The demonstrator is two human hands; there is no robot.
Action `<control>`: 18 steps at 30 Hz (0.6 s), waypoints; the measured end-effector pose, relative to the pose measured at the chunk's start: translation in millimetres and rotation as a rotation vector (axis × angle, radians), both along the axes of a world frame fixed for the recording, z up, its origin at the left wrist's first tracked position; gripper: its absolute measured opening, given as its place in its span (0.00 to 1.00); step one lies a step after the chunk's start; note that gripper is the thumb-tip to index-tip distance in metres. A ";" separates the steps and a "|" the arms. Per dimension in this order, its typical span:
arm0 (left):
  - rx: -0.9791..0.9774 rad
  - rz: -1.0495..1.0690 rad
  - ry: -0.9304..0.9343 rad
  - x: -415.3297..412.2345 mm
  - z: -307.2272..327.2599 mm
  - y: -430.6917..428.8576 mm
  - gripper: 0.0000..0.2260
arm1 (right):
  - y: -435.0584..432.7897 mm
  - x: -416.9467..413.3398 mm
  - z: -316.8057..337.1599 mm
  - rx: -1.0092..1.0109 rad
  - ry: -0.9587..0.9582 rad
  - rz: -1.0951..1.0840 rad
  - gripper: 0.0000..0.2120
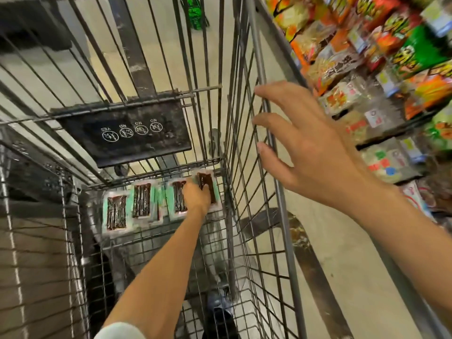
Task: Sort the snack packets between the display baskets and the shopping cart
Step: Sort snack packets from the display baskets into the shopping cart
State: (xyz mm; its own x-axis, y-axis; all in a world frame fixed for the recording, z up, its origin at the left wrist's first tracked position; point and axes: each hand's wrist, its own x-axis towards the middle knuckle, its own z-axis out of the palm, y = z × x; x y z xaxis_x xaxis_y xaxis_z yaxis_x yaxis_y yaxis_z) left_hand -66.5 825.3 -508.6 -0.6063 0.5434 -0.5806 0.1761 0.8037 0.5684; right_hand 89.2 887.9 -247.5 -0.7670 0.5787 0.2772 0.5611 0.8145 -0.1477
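Several green-and-white snack packets with dark strips inside lie in a row on the floor of the wire shopping cart [264,99]. My left hand [197,195] reaches deep into the cart, fingers closed on the rightmost packet [208,182], partly covering its neighbour [178,200]. Two more packets [141,200] [116,211] lie to the left. My right hand [308,145] hovers with fingers spread at the cart's right rim, holding nothing. Display baskets [367,143] full of colourful snack packets stand at the right.
A black child-seat flap with white warning icons [124,130] hangs at the cart's rear wall. A green packet [194,13] lies on the pale floor beyond the cart. Brown cardboard shows at lower left, outside the cart.
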 end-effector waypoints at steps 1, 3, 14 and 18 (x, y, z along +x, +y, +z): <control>-0.029 -0.019 0.029 2.4 0.1 -2.0 0.16 | 0.0 0.1 -0.2 -0.004 0.004 0.002 0.13; -0.118 -0.073 0.117 5.4 0.5 -8.3 0.18 | 0.5 0.5 -0.3 -0.004 0.010 0.007 0.13; -0.059 -0.135 0.134 -16.8 52.6 -32.1 0.10 | -4.9 2.1 12.3 -0.009 -0.103 -0.003 0.13; 0.177 -0.329 0.235 -25.0 135.4 -78.7 0.09 | -20.3 7.1 30.3 -0.024 -0.147 -0.006 0.13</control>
